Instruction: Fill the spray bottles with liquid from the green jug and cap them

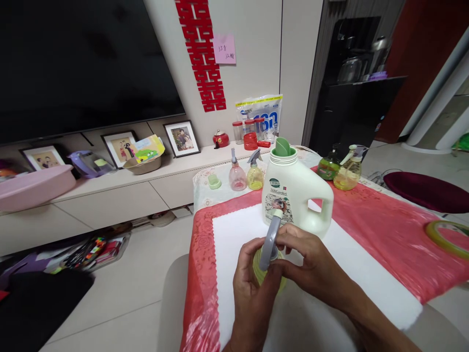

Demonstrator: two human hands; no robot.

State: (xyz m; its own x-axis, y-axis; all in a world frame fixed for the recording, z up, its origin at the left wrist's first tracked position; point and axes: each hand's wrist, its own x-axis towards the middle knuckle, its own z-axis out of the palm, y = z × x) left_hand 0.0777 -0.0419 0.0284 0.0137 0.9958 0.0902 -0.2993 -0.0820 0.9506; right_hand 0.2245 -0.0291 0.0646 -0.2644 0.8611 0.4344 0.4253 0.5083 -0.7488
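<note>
Near the front of the table, a small yellow spray bottle [258, 266] with a grey trigger head [270, 244] stands upright between my hands. My left hand [251, 288] wraps round the bottle's body from the left. The fingers of my right hand [308, 259] close on the collar under the trigger head. Just beyond them is a large pale green detergent jug [315, 193], its cap off and a green spout [283, 147] showing in its mouth. A light green cap [214, 182] lies at the table's back left. My fingers hide much of the small bottle.
Behind the jug are a pink spray bottle [238, 177] and another yellow spray bottle [255, 178]. A dark green bottle [329, 168] and a clear sprayer with yellow liquid [347, 175] stand right. A tape roll [445, 237] lies on the red cover [388, 225]. White mat [234, 254] underneath.
</note>
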